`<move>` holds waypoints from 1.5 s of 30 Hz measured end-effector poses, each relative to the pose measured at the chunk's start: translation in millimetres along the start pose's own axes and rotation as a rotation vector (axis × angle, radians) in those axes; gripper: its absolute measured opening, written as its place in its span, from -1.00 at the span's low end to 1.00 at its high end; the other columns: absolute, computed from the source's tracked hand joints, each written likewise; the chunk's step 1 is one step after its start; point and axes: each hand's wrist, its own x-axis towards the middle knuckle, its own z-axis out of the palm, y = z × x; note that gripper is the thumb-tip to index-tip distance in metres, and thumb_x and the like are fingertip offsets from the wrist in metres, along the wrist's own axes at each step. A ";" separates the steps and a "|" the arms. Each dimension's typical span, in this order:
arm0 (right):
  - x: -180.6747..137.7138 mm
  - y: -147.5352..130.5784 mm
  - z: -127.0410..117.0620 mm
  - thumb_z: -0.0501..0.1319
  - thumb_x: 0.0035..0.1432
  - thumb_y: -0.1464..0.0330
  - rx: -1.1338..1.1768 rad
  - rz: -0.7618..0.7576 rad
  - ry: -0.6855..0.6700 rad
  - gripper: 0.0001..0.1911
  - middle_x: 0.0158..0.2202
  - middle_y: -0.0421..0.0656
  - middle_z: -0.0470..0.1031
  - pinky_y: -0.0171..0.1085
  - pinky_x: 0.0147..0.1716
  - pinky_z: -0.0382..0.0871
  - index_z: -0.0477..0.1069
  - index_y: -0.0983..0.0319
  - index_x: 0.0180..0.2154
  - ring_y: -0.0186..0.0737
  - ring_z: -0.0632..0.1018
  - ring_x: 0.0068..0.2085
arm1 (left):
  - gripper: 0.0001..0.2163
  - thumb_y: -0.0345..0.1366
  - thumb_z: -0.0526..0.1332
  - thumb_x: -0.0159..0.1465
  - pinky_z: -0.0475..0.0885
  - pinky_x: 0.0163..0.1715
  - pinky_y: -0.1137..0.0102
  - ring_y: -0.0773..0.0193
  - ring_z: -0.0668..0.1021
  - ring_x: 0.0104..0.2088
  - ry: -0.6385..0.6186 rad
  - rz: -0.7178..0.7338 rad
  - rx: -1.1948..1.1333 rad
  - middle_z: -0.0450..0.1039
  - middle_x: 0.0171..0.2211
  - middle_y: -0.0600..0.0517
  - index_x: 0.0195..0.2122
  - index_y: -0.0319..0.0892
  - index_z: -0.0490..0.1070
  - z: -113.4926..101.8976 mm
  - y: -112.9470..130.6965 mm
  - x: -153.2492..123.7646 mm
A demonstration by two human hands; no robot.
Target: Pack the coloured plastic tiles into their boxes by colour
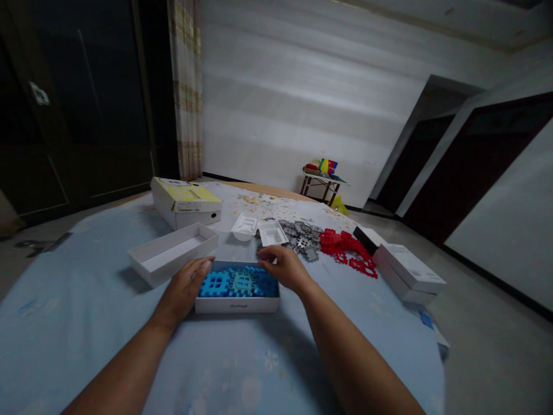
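The fingers [202, 268] of the left hand [184, 291] lie close together and gently bent, draped on the left rim of a shallow white box [237, 304]. Those of the right hand [286, 268] are curled, their tips [266, 254] resting on the far rim. Neither hand closes around anything or pinches a piece. Set on two sides like this, the hands seem to steady the box so it does not slide on the cloth. The box sits just in front of the person on the pale blue counter [86, 323] and is filled with blue pieces [237, 282] laid flat, probably because they interlock and pack best that way. Just left of it stands an empty white tray [173, 253], open side up. Beyond that is a box with a yellow top [185, 202]. Two white plastic inserts [259, 229] lie behind the box. To the right, the grey pieces [302, 236] and the red pieces [348, 251] lie in separate heaps, apparently kept apart by colour. Closed white boxes [410, 271] are stacked near the counter's right edge.
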 end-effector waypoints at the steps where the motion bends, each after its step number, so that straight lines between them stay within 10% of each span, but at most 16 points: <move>1: -3.0 -1.2 -0.6 0.22 0.02 0.32 0.004 0.005 -0.008 -0.76 -0.33 -0.17 0.51 -0.35 -0.34 0.30 0.45 0.23 -0.22 -0.30 0.47 -0.34 | -0.56 -0.02 -0.06 0.21 0.19 0.07 0.29 0.17 0.39 0.00 0.000 0.002 0.002 0.41 -0.07 -0.04 -0.09 -0.19 0.39 0.0 1.0 0.0; 12: -18.7 -28.1 -2.4 0.30 -0.10 0.11 -0.249 -0.222 -0.310 -0.57 -0.19 -0.10 0.46 -0.21 -0.09 0.18 0.46 0.16 -0.18 -0.13 0.38 -0.09 | -0.57 -0.02 -0.06 0.21 0.18 0.07 0.28 0.17 0.38 0.01 0.008 0.014 -0.019 0.41 -0.08 -0.05 -0.11 -0.20 0.39 0.9 2.1 0.9; 23: -3.1 -33.6 -7.0 0.12 0.14 0.33 -0.253 -0.202 -0.068 -0.77 -0.26 -0.10 0.54 -0.27 -0.13 0.21 0.48 0.22 -0.21 -0.21 0.45 -0.18 | -0.54 0.00 -0.06 0.21 0.17 0.08 0.26 0.16 0.38 0.00 0.012 0.008 -0.022 0.41 -0.08 -0.07 -0.10 -0.22 0.39 0.1 5.1 0.8; 45: 21.4 -32.7 28.8 0.11 0.13 0.38 -0.337 -0.128 -0.195 -0.75 -0.21 -0.14 0.53 -0.26 -0.12 0.21 0.47 0.16 -0.16 -0.18 0.43 -0.14 | -0.56 -0.02 -0.07 0.22 0.17 0.09 0.28 0.18 0.38 0.02 0.029 0.016 0.003 0.40 -0.05 -0.05 -0.08 -0.20 0.38 1.5 2.8 0.2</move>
